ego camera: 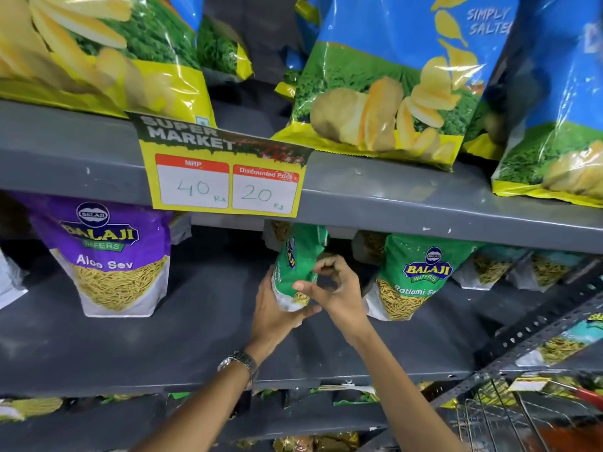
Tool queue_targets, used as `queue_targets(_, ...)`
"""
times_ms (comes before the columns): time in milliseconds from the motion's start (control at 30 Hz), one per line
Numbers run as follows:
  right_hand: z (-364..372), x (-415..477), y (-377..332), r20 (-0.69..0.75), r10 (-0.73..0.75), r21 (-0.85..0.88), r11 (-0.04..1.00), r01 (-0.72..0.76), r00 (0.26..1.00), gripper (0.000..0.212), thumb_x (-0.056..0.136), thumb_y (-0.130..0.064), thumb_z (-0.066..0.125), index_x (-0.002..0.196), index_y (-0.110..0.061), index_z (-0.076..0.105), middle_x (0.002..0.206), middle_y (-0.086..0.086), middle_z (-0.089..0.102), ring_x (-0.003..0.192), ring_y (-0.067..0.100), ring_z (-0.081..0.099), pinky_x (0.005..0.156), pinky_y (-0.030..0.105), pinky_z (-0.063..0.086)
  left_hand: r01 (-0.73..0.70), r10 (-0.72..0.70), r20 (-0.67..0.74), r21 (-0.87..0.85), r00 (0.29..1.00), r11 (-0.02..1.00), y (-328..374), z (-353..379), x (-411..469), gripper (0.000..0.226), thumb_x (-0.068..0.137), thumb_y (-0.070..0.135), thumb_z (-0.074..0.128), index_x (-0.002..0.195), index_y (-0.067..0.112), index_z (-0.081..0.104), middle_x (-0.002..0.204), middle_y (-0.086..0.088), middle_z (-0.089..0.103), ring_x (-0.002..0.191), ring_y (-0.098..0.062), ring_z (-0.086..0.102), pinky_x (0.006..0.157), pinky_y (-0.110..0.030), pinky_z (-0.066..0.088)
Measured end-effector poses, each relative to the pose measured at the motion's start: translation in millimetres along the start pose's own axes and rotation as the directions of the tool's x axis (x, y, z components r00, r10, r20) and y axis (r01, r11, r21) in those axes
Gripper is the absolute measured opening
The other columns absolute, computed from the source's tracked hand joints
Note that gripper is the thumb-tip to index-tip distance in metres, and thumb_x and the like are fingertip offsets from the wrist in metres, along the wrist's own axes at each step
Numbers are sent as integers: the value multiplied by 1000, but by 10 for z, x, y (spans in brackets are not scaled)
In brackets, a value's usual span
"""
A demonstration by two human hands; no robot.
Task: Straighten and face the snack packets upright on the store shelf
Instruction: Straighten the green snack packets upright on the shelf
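A green Balaji sev packet (298, 262) stands on the middle grey shelf (163, 340), turned edge-on with its front facing left. My left hand (277, 316) grips its lower left side and base. My right hand (336, 288) touches its right edge with curled fingers. To the right a second green Ratlami Sev packet (414, 275) stands upright facing forward. At the left a purple Aloo Sev packet (114, 256) stands upright, face out.
Large blue-and-yellow chip bags (391, 79) lean on the upper shelf, behind a yellow price tag (225, 177). More sev packets (489, 265) lie at the back right. A wire shopping basket (509, 415) sits at the lower right. A lower shelf holds further packets.
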State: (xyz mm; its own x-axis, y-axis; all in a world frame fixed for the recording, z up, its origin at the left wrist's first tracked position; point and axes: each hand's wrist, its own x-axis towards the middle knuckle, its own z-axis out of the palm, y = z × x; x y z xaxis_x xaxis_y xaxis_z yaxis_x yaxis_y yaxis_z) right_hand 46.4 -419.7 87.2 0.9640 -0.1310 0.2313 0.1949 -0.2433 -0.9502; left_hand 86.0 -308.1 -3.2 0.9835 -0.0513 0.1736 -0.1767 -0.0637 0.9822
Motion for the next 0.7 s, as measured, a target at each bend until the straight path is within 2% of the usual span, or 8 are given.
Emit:
queue_targets(100, -73, 60, 26, 55, 27, 119, 992, -33, 998, 22, 73, -9, 76, 82, -19, 58, 75, -6, 71, 78, 8, 67, 68, 23, 54, 14, -11, -62, 49, 998, 999, -83, -68, 68, 86, 44, 37, 92, 119, 27, 50, 121, 7, 48, 100, 12, 53, 89, -22, 46)
queue_targets(167, -114, 172, 37, -60, 5, 128, 992, 3, 998, 25, 74, -6, 75, 84, -18, 56, 73, -8, 71, 74, 5, 68, 68, 20, 53, 23, -8, -102, 146, 995, 989, -123, -120, 126, 86, 45, 32, 92, 120, 22, 51, 116, 5, 37, 95, 20, 46, 87, -14, 36)
queue_targets(267, -198, 386, 98, -237, -26, 152, 986, 63, 971, 47, 66, 0, 80, 103, -10, 52, 94, 5, 66, 88, 13, 66, 79, 24, 56, 30, -28, -13, 130, 1000, 991, -119, -196, 219, 82, 48, 27, 93, 122, 20, 56, 112, 2, 47, 100, -5, 55, 88, -21, 40)
queue_targets(333, -276, 508, 159, -193, 6, 173, 984, 28, 981, 75, 60, -2, 84, 123, -6, 43, 114, 10, 63, 104, 16, 63, 89, 29, 54, 77, -81, 58, 54, 995, 996, -109, -284, 254, 78, 46, 33, 92, 116, 28, 56, 109, 5, 58, 103, -14, 61, 85, -24, 46)
queue_targets(400, -350, 573, 201, -110, 63, 132, 990, -48, 992, 90, 51, -20, 89, 128, -14, 42, 125, 3, 61, 115, 12, 59, 94, 29, 50, 122, -124, 123, 23, 985, 992, -93, -397, 290, 83, 41, 47, 86, 113, 33, 49, 110, 8, 64, 102, -11, 63, 85, -25, 51)
queue_targets(500, -440, 593, 289, -46, 117, 87, 990, -113, 992, 76, 51, -26, 91, 115, -26, 52, 113, -7, 70, 108, 9, 64, 89, 26, 51, 130, -142, 203, 69, 969, 989, -69, -535, 376, 90, 44, 44, 86, 115, 24, 35, 112, 6, 60, 102, -16, 63, 85, -28, 52)
queue_targets(600, -503, 573, 344, -102, 122, 60, 991, -116, 987, 61, 51, -27, 89, 101, -35, 55, 95, -12, 73, 93, 1, 68, 74, 15, 53, 157, -147, 155, -52, 977, 986, -121, -603, 459, 63, 66, 6, 82, 108, 16, 35, 110, -1, 54, 114, -29, 59, 93, -36, 50)
queue_targets(700, -476, 544, 337, -95, 113, 26, 993, -111, 989, 59, 50, -34, 89, 100, -32, 57, 96, -8, 74, 94, 6, 69, 80, 24, 55, 141, -128, 120, -109, 985, 984, -185, -642, 451, 48, 73, -5, 73, 104, 17, 43, 111, -3, 54, 124, -32, 53, 100, -39, 46)
